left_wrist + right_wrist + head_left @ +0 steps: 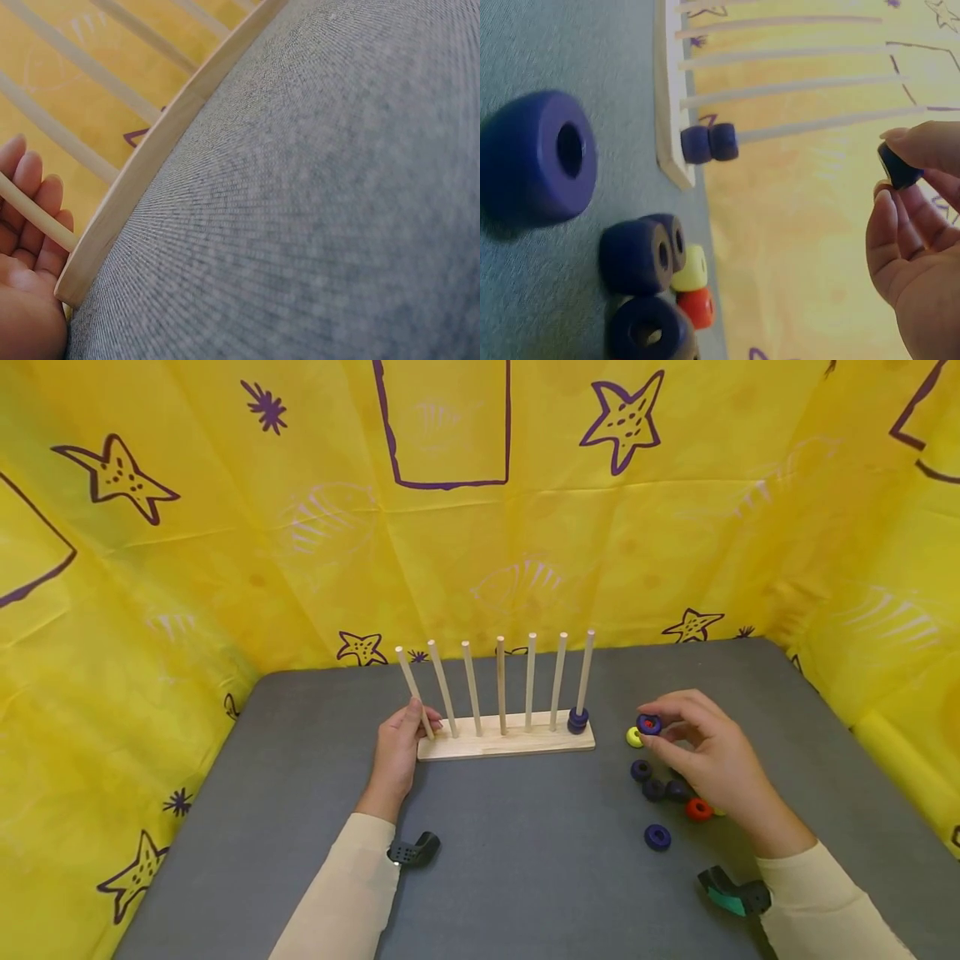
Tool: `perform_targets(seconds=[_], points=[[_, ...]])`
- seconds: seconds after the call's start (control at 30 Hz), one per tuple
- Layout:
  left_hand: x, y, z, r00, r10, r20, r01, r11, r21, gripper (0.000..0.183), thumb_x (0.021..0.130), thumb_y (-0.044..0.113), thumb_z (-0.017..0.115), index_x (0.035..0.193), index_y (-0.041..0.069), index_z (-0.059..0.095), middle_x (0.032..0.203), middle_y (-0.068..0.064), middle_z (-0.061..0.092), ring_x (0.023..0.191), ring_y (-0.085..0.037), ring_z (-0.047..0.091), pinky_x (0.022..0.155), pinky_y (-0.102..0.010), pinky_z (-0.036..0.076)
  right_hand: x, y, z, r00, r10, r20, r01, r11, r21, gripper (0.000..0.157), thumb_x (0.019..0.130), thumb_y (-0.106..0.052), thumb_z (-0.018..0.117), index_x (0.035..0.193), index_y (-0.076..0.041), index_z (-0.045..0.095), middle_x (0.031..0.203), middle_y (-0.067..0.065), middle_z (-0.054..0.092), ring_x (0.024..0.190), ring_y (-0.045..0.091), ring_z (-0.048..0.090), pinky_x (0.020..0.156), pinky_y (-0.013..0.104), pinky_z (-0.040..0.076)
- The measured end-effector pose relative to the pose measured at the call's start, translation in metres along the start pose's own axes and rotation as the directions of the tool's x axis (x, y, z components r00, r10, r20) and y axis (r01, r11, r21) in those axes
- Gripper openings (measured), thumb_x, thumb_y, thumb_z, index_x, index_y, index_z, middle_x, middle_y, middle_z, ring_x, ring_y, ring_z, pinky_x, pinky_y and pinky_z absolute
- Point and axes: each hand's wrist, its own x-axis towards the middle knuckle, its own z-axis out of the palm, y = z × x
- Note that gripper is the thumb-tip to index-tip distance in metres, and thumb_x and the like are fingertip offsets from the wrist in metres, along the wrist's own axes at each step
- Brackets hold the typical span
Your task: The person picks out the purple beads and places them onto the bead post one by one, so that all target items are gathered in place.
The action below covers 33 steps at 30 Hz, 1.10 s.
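A wooden peg rack point(510, 742) with a row of upright pegs stands on the table. My left hand point(397, 747) is at its left end, fingers loosely curled round the leftmost peg point(37, 214). Two blue beads point(577, 721) are stacked at the foot of the rightmost peg. To the right of the rack, my right hand point(708, 752) pinches another blue bead point(900, 166) between thumb and fingertips, raised above the table. Below it lie several loose dark blue beads point(657, 837), a yellow bead point(633, 737) and a red bead point(699, 809); the hand partly hides some of them.
The grey table point(510, 868) ends at the back against a yellow patterned cloth point(450, 552), which also hangs along both sides. Dark straps with small devices point(416, 849) sit on both wrists.
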Motion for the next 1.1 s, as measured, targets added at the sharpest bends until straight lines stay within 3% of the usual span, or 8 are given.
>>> perform_targets(seconds=[0.4, 1.1], points=[[-0.001, 0.002, 0.003, 1.000, -0.003, -0.005, 0.003, 1.000, -0.007, 0.055, 0.119, 0.030, 0.049, 0.104, -0.020, 0.068, 0.091, -0.016, 0.070, 0.091, -0.026, 0.068, 0.088, -0.032, 0.054, 0.024, -0.020, 0.004, 0.996, -0.088, -0.007, 0.088, 0.996, 0.013, 0.043, 0.083, 0.025, 0.082, 0.120, 0.002, 0.076, 0.117, 0.010, 0.067, 0.094, 0.013, 0.063, 0.083, 0.014, 0.054], [0.000, 0.001, 0.001, 1.000, 0.011, -0.002, -0.011, 1.000, -0.008, 0.055, 0.119, 0.030, 0.050, 0.104, -0.020, 0.068, 0.089, -0.014, 0.071, 0.089, -0.021, 0.068, 0.085, -0.030, 0.054, 0.079, -0.052, 0.013, 0.996, -0.090, -0.020, 0.090, 0.995, 0.038, 0.033, 0.092, 0.015, 0.081, 0.123, 0.003, 0.076, 0.115, 0.008, 0.065, 0.097, 0.019, 0.061, 0.084, 0.016, 0.054]])
